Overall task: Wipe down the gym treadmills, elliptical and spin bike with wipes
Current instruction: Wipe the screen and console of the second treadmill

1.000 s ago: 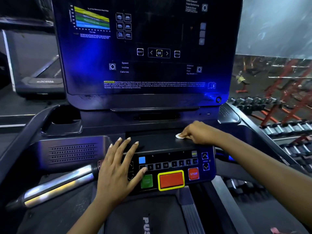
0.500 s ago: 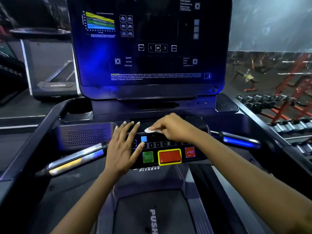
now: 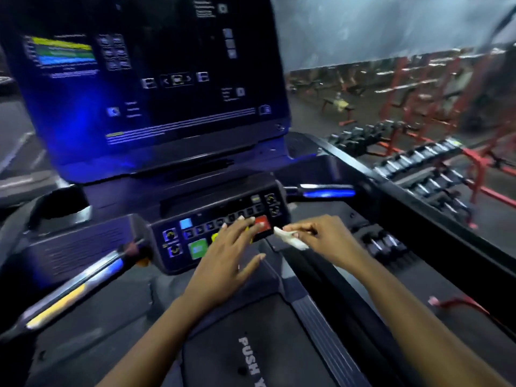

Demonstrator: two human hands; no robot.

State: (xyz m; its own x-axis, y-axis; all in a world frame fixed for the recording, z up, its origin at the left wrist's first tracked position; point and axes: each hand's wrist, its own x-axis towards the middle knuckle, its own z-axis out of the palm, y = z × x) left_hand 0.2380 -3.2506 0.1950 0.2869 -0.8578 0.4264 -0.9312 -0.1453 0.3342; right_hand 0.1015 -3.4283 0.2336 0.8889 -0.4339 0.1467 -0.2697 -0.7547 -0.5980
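Fingers (image 3: 303,229) of the right hand (image 3: 329,238) have drawn the wipe (image 3: 290,239) off the button panel (image 3: 181,233) to just beyond its right edge, pinched on it. The left hand (image 3: 227,258) lies flat on that panel, fingers spread. Panel lies directly left of the wipe; right hand nearer

Treadmill control panel (image 3: 223,203), dark, sloped: green button (image 3: 197,248) at front left, red button (image 3: 264,222) at right; left hand (image 3: 226,258) lies flat on it, fingers straight, tips at the red button
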